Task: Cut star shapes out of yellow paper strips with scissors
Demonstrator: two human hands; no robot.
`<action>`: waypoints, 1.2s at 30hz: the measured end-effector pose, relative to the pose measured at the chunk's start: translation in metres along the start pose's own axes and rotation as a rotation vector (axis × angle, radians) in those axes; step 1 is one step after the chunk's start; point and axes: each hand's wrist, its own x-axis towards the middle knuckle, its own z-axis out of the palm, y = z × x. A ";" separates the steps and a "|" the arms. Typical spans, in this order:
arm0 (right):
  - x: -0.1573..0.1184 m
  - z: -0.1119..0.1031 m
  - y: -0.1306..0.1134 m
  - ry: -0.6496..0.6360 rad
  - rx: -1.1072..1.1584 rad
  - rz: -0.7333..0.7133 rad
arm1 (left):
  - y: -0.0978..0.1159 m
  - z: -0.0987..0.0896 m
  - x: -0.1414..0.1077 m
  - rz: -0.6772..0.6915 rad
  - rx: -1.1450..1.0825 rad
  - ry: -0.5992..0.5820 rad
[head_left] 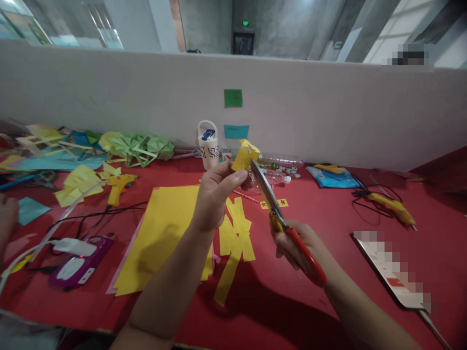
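My left hand (215, 189) pinches a small folded piece of yellow paper (245, 154) between thumb and fingers, held up above the table. In my right hand (297, 243) is a pair of scissors (272, 197) with red handles. The blade tips meet the lower right edge of the paper; whether they are cutting into it I cannot tell. Below my hands lie several yellow paper strips (228, 287), some overlapping. Left of them rests a stack of yellow sheets (160, 233), partly covered by my left forearm. A strip with star-shaped cutouts (282, 202) lies behind the scissors.
A purple power strip (82, 262) and a yellow glue gun (118, 187) with cables are on the left. A white cup (209, 148) and plastic bottles (275, 177) stand or lie at the back. On the right are another glue gun (392, 206) and a tablet-like device (394, 272). Another person's hand (7, 218) shows far left.
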 end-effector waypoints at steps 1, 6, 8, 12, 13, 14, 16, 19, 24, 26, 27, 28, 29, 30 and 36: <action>0.000 0.000 0.001 -0.001 -0.001 -0.016 | 0.000 0.001 0.000 0.001 -0.007 0.008; 0.003 -0.001 0.008 -0.021 -0.035 -0.076 | -0.001 0.001 0.001 0.076 -0.036 0.081; 0.003 -0.001 0.011 -0.024 -0.050 -0.085 | -0.002 0.001 0.002 0.101 -0.024 0.104; 0.003 -0.005 0.011 -0.049 -0.076 -0.098 | -0.002 -0.002 0.003 0.120 0.002 0.113; 0.003 -0.006 0.010 -0.061 -0.084 -0.090 | -0.002 -0.003 0.003 0.121 0.007 0.103; 0.003 -0.008 0.009 -0.075 -0.092 -0.078 | -0.002 -0.004 0.004 0.121 0.012 0.090; 0.001 -0.010 0.006 -0.100 -0.108 -0.046 | -0.001 -0.007 0.004 0.119 0.034 0.060; 0.000 -0.013 0.002 -0.118 -0.111 -0.038 | 0.002 -0.009 0.005 0.117 0.081 0.015; -0.002 -0.014 0.000 -0.120 -0.117 -0.059 | 0.004 -0.010 0.006 0.118 0.118 -0.030; -0.002 -0.014 -0.001 -0.127 -0.119 -0.065 | 0.003 -0.011 0.006 0.117 0.124 -0.032; -0.002 -0.014 -0.001 -0.131 -0.121 -0.066 | 0.003 -0.012 0.006 0.116 0.127 -0.034; -0.002 -0.014 -0.002 -0.135 -0.121 -0.064 | 0.003 -0.013 0.006 0.117 0.129 -0.037; -0.002 -0.014 -0.003 -0.139 -0.121 -0.064 | 0.003 -0.013 0.006 0.117 0.130 -0.041; -0.002 -0.014 -0.003 -0.140 -0.121 -0.065 | 0.003 -0.014 0.006 0.118 0.131 -0.045; -0.002 -0.014 -0.003 -0.147 -0.135 -0.066 | 0.002 -0.019 0.007 0.133 0.142 -0.082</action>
